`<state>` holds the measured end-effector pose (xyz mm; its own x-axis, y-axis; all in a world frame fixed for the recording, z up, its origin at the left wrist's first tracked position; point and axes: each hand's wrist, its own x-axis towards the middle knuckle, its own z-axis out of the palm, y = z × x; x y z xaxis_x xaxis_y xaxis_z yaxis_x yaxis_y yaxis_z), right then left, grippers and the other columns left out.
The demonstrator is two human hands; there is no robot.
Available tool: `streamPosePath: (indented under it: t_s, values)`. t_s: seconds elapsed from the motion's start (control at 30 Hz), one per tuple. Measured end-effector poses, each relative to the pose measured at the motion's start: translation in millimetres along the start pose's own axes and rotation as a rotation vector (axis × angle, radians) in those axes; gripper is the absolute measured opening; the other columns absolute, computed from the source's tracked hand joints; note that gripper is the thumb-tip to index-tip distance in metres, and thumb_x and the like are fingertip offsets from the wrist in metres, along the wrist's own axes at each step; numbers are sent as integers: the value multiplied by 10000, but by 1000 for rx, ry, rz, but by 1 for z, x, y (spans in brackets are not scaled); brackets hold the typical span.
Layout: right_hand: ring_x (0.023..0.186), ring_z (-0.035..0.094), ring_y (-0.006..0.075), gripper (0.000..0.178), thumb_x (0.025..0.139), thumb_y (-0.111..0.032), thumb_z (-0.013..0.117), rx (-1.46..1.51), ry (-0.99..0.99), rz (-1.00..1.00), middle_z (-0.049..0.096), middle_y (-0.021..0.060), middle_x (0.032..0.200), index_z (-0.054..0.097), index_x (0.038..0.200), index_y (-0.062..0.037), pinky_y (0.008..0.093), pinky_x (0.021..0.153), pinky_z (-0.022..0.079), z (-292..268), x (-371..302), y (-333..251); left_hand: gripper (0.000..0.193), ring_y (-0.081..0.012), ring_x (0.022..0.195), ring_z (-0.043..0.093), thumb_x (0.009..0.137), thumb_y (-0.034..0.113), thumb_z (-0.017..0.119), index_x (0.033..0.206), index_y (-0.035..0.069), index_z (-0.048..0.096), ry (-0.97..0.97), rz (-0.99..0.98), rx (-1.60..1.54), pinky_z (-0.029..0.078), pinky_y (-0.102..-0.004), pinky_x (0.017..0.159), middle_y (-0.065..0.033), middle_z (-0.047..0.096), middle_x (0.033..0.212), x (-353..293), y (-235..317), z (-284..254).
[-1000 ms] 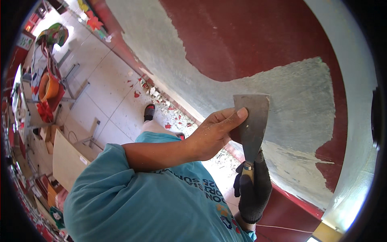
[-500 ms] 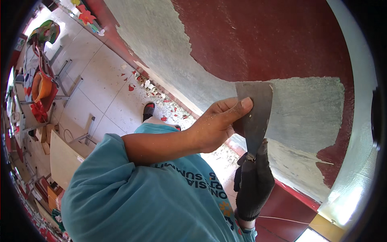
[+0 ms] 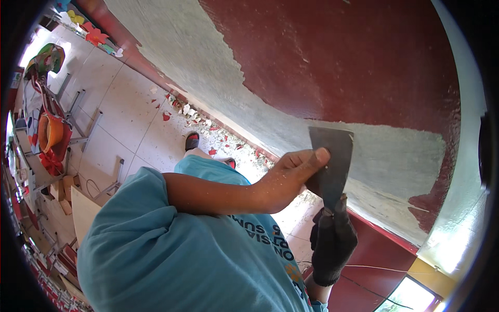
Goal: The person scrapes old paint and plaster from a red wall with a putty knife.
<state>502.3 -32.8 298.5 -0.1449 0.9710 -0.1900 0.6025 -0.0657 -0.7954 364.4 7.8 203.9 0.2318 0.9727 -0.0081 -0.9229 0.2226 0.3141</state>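
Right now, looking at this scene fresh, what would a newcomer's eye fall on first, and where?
The broad metal scraper right of centre stands out first: the bare left hand pinches its blade, the dark-gloved right hand holds it below. Behind it, a ragged grey area borders the dark red wall. Left of centre, red and white flakes litter the tiled floor along the wall's foot.

Downward fisheye view from head
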Motion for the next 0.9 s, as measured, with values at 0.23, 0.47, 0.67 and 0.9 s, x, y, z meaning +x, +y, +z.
streamPosePath:
  t_s: [0.23, 0.47, 0.67, 0.9]
  values:
    - [637, 575, 174, 553, 759, 69, 553, -204, -10, -176, 590, 97, 733, 507, 1270, -136, 285, 577, 469, 5, 6, 2, 370, -128, 877, 613, 930, 413, 425, 1000, 85, 580, 22, 88, -78, 513, -326, 784, -51, 633, 938, -2, 0, -1]
    - [731, 629, 272, 538, 714, 87, 565, -395, 34, -431, 628, 161, 835, 534, 1221, -92, 325, 656, 498, 2, 10, 12, 373, -118, 894, 595, 927, 429, 432, 1006, 92, 570, 56, 57, -39, 496, -338, 813, -27, 623, 911, 0, 5, 2]
    - [675, 585, 182, 439, 772, 70, 602, -121, 79, -174, 601, 129, 757, 567, 1182, -84, 270, 618, 471, 26, 12, 48, 397, -121, 876, 598, 910, 443, 456, 995, 74, 576, 94, 43, -31, 504, -320, 790, -41, 625, 922, -4, 1, -2]
    - [594, 542, 191, 528, 771, 71, 592, -312, 114, -285, 572, 117, 699, 529, 1249, -146, 277, 579, 462, 30, 14, 42, 385, -117, 822, 608, 904, 426, 481, 926, 60, 599, 65, 53, 32, 517, -303, 754, -43, 634, 854, 0, 6, -14]
